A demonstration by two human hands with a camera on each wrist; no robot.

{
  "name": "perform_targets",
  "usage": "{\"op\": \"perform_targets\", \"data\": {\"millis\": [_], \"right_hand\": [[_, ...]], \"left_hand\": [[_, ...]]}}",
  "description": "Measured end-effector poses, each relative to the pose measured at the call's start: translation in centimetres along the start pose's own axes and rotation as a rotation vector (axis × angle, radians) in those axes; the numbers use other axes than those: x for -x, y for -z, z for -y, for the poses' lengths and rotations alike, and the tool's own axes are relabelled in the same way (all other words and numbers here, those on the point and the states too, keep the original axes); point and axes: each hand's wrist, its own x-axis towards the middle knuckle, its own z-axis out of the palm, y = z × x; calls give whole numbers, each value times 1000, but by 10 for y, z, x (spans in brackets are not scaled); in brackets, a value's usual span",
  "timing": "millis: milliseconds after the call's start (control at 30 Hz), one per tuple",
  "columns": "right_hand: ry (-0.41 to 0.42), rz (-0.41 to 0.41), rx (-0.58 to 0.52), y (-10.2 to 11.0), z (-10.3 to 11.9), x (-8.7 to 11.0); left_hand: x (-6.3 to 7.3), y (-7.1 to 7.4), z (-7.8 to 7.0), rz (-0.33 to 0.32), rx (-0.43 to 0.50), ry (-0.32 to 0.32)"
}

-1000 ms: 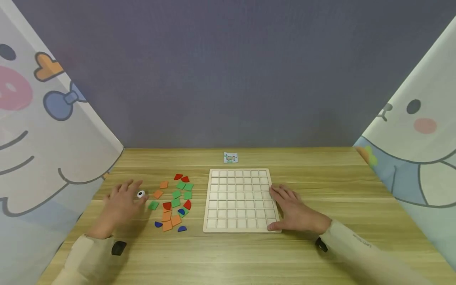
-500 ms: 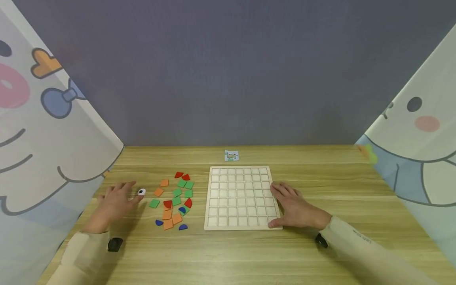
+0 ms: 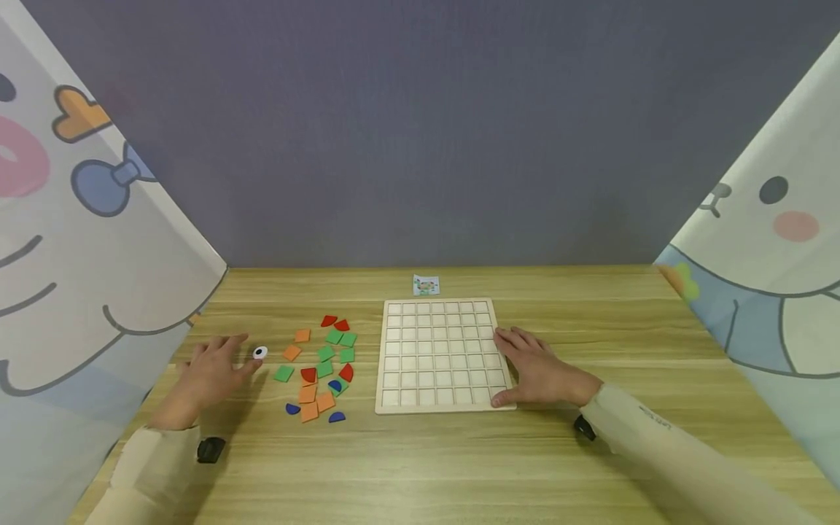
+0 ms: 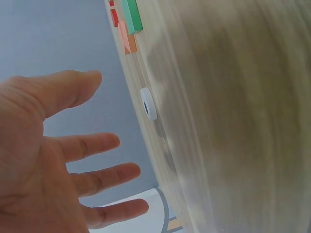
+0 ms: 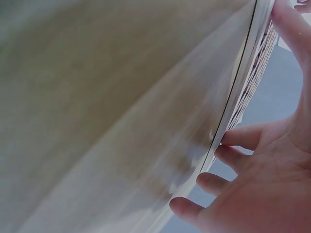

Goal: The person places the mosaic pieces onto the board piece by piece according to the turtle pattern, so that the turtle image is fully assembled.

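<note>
My left hand (image 3: 208,375) hovers low at the left with its fingers spread and nothing between them. Just past its thumb lies a round white eye piece (image 3: 260,353) with a black dot, apart from the fingers in the left wrist view too. On the right side, my right hand (image 3: 539,368) rests along the right edge of a pale wooden grid board (image 3: 426,342), its fingertips and thumb touching the rim. The right wrist view shows those fingers loosely extended against the board's side (image 5: 233,104). The board's square cells hold no pieces.
Between the left hand and the board lie loose green squares (image 3: 324,368), orange squares (image 3: 308,394), red quarter-round pieces (image 3: 346,372) and blue half-round pieces (image 3: 337,417). A small printed card (image 3: 426,285) lies behind the board, near the grey wall (image 3: 420,146).
My left hand has drawn back left from the eye piece, then stayed nearly still. The board has slid slightly away from me, with my right hand moving along at its edge.
</note>
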Motion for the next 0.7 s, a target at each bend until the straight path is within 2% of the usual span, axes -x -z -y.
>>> {"op": "perform_targets", "data": {"millis": [200,433,567,700], "right_hand": [[32,10,-32,6,-7,-2],[127,-13,-137,25,-36,-14],[165,22,-106,29,-46,-18],[149,59,-87,27,-50,-20]], "left_hand": [[-2,-2,1,17,1,-13],[-5,-4,4,50,-16,-40],[-7,-5,6,54,-25,-60],[-8,-7,8,53,-30,-83]]}}
